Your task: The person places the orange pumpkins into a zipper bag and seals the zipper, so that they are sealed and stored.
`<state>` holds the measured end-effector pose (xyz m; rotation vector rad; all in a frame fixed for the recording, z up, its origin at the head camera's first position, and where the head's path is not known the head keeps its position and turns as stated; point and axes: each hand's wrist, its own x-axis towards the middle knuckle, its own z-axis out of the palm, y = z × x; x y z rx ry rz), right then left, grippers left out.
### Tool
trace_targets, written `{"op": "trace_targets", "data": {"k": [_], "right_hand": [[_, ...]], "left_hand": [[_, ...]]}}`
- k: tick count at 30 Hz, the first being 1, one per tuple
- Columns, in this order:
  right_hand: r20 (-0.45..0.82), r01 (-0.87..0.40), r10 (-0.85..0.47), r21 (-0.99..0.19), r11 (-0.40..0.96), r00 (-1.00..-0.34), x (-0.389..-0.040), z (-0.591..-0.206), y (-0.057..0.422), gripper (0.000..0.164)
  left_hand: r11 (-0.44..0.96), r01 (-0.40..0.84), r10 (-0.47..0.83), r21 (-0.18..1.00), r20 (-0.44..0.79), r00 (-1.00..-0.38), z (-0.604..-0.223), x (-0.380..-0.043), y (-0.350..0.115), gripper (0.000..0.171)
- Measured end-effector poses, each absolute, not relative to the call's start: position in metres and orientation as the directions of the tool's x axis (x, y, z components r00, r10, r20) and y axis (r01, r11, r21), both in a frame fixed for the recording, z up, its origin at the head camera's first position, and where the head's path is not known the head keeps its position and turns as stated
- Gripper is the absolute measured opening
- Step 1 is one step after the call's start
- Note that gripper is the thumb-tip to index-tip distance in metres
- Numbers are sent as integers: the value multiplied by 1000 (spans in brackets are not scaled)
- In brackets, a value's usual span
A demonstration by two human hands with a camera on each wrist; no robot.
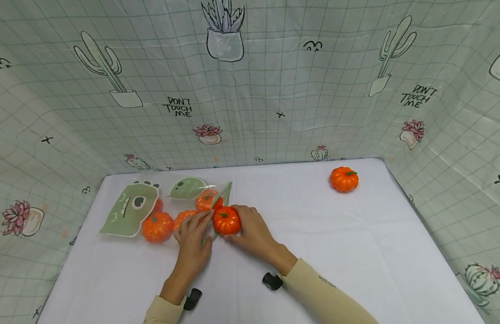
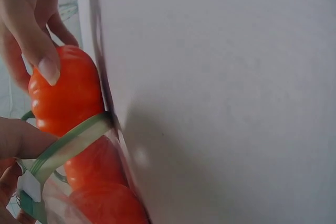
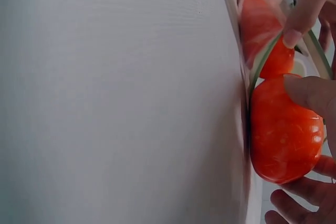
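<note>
1. Grid-patterned cloth (image 1: 274, 81) with printed potted cacti stands behind a white tabletop (image 1: 311, 243).
2. Near the middle, an orange pumpkin (image 1: 227, 221) sits at the mouth of a clear bag (image 1: 116, 220) with a green rim (image 2: 76, 135); whether any of it is inside, I cannot tell.
3. The right hand (image 1: 254, 231) has its fingers clamped round that pumpkin; the left hand (image 1: 193, 245) pinches the rim.
4. Bagged pumpkins (image 1: 156, 227) lie to the left; a lone pumpkin (image 1: 344, 179) rests far right.
5. The rim, seemingly limp, could fold and snag the pumpkin, or slip from the left fingers; the glossy, round pumpkin might roll if the right fingers loosen.
6. "DON'T TOUCH ME" reads on the cloth at left and right; a dark mark (image 1: 327, 281) on the right sleeve (image 1: 320, 294) is too small to read.
</note>
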<state>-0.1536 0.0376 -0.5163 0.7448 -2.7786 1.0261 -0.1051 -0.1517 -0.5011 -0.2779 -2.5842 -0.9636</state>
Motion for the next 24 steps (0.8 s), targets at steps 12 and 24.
{"op": "trace_targets", "data": {"k": [12,24], "right_hand": [[242,-466,-402,-554,689,-883,-166,-515,17,73],[273,-473,-386,-533,702,-881,-173,-518,8,76]], "left_hand": [[747,323,58,582,427,-903,-501,-103,-150,66],[752,362,69,551,481,-874,-501,-105,-152,70]]}}
